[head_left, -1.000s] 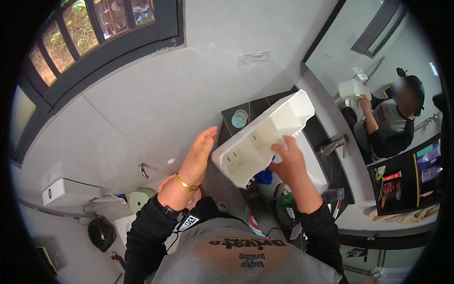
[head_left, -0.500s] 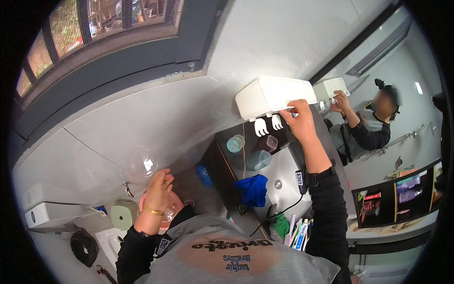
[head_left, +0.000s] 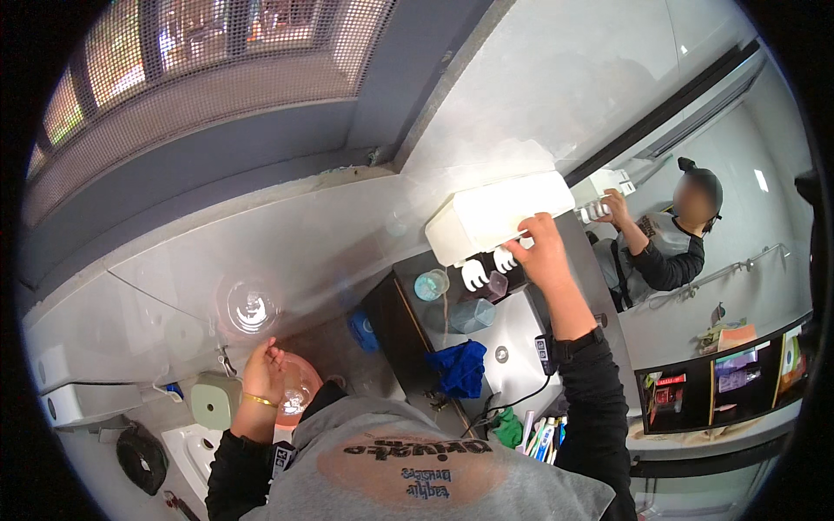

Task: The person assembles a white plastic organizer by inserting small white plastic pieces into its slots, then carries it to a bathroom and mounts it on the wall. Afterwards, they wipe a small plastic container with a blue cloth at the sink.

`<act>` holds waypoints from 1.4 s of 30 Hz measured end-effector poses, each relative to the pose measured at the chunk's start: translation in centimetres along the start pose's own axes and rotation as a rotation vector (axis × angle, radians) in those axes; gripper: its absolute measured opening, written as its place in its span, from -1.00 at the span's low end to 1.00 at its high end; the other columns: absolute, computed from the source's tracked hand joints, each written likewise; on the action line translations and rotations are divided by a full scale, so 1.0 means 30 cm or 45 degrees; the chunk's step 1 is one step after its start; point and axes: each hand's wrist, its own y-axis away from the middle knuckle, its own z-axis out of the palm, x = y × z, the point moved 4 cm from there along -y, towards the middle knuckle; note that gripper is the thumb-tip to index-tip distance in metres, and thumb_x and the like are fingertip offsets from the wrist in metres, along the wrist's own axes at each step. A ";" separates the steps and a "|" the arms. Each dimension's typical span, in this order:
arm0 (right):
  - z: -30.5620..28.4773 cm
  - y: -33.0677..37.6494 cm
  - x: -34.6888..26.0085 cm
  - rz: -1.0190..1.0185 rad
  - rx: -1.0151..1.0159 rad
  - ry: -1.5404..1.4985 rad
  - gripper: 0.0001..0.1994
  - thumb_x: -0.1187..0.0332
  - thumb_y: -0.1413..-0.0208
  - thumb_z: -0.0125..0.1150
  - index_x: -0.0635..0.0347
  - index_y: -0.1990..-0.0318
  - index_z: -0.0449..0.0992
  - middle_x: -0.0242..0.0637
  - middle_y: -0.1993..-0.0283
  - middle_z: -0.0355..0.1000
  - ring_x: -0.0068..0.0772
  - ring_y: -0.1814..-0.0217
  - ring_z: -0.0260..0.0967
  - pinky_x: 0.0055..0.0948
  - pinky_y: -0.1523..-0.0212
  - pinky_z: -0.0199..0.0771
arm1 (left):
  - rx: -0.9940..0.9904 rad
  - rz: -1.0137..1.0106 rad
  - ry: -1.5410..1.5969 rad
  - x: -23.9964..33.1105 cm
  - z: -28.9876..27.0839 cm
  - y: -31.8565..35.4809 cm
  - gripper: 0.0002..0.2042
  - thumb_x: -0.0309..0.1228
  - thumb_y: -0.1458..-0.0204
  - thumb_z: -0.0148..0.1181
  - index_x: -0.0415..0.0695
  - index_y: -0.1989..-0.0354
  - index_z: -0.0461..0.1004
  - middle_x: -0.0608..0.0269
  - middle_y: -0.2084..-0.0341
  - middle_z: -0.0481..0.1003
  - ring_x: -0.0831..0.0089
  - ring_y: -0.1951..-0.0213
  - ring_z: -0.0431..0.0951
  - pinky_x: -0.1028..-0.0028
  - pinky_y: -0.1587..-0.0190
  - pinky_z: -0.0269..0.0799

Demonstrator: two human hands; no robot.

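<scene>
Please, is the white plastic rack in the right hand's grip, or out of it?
In its grip: the right hand holds the white plastic rack by its edge, near the white hooks.

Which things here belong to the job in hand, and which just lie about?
In the job:
- white storage box, held in the right hand
- white claw hooks along its edge

Lying about:
- blue cloth
- green stool

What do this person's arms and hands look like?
The left hand and right hand are bare, beyond black sleeves. A golden bracelet circles the left wrist. Small black tags with white markings sit near both wrists; a cable leaves the right one.
</scene>
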 end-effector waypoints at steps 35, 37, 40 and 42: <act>-0.078 -0.062 -0.055 -0.059 0.140 0.101 -0.64 0.36 0.35 0.47 0.24 0.39 0.41 -0.19 0.34 0.33 -0.25 0.44 0.38 -0.35 0.47 0.39 | -0.046 0.022 0.053 0.035 0.085 -0.031 -0.90 -0.36 -0.02 0.14 -0.09 0.33 0.47 0.43 0.57 0.36 0.56 0.45 0.38 0.57 0.35 0.27; -0.065 -0.060 -0.022 -0.047 0.139 0.033 -0.64 0.35 0.34 0.47 0.24 0.39 0.41 -0.20 0.36 0.32 -0.25 0.44 0.38 -0.35 0.47 0.38 | 0.074 0.064 0.027 0.005 0.071 -0.022 -0.91 -0.31 -0.02 0.15 -0.01 0.35 0.47 0.50 0.62 0.37 0.59 0.45 0.40 0.58 0.36 0.26; -0.003 -0.068 0.005 -0.039 -0.003 0.045 -0.63 0.27 0.31 0.47 0.23 0.41 0.39 -0.20 0.38 0.30 -0.26 0.44 0.38 -0.35 0.47 0.41 | 0.048 -0.065 0.037 0.006 0.091 -0.049 -0.92 -0.32 -0.01 0.15 -0.01 0.36 0.47 0.50 0.61 0.38 0.59 0.47 0.40 0.58 0.37 0.27; 0.044 -0.071 0.024 0.130 -0.125 0.144 -0.61 0.22 0.30 0.47 0.24 0.42 0.38 -0.19 0.34 0.27 -0.23 0.42 0.38 -0.32 0.45 0.43 | -0.038 0.023 0.011 0.041 0.114 -0.072 -0.91 -0.31 -0.01 0.15 -0.01 0.36 0.48 0.50 0.61 0.38 0.60 0.47 0.40 0.57 0.36 0.27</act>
